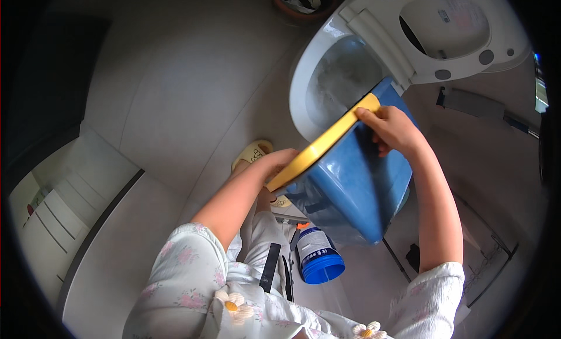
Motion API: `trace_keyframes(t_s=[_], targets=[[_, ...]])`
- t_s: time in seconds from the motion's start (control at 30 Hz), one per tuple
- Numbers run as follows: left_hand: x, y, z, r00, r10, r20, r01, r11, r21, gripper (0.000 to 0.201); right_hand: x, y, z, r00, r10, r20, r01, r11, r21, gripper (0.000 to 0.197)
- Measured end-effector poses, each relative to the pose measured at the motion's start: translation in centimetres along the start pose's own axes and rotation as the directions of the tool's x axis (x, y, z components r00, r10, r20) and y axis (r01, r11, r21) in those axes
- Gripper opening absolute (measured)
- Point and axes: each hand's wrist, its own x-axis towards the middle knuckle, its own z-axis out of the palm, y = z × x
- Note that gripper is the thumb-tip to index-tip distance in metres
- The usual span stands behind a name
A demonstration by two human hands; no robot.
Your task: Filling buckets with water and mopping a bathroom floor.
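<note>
A blue bucket-like container (356, 169) with a yellow rim band (327, 138) is held tilted at the toilet (299, 93). Its yellow edge faces the bowl, and its far corner reaches over the bowl's near side. My right hand (394, 127) grips the far end of the yellow band, thumb on top. At the near end, my left hand (280, 165) is closed around the band, its fingers partly hidden behind it. Cloudy, stirred-looking water (345, 79) shows in the bowl. The inside of the container is out of sight.
The toilet seat and lid (461, 29) are raised. A brownish waste bin (301, 6) with crumpled paper stands beyond the toilet. Below the container is a smaller blue-and-white bucket (321, 263). Yellow slippers (252, 152) are on my feet. A dark-edged ledge (105, 222) runs along the left.
</note>
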Motion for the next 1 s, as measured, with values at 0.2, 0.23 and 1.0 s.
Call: trace_keyframes(t_s=[0.2, 0.23, 1.0], targets=[[1.3, -3.2, -2.2, 0.957, 0.288, 0.046, -0.272, 0.938, -0.217, 0.033, -1.8, -4.7, -0.1, 0.983, -0.125, 0.133, 0.145, 0.976, -0.159, 0.054], [1.7, -3.3, -2.0, 0.955, 0.292, 0.056, -0.275, 0.938, -0.21, 0.033, -2.1, -4.6, -0.3, 0.977, -0.168, 0.132, 0.185, 0.975, -0.126, 0.055], [3.7, -4.2, 12.3, 0.701, 0.713, 0.021, -0.35, 0.318, 0.881, 0.024, -13.9, 25.4, 21.8, 0.899, 0.408, -0.157, 0.117, 0.122, 0.986, 0.057]])
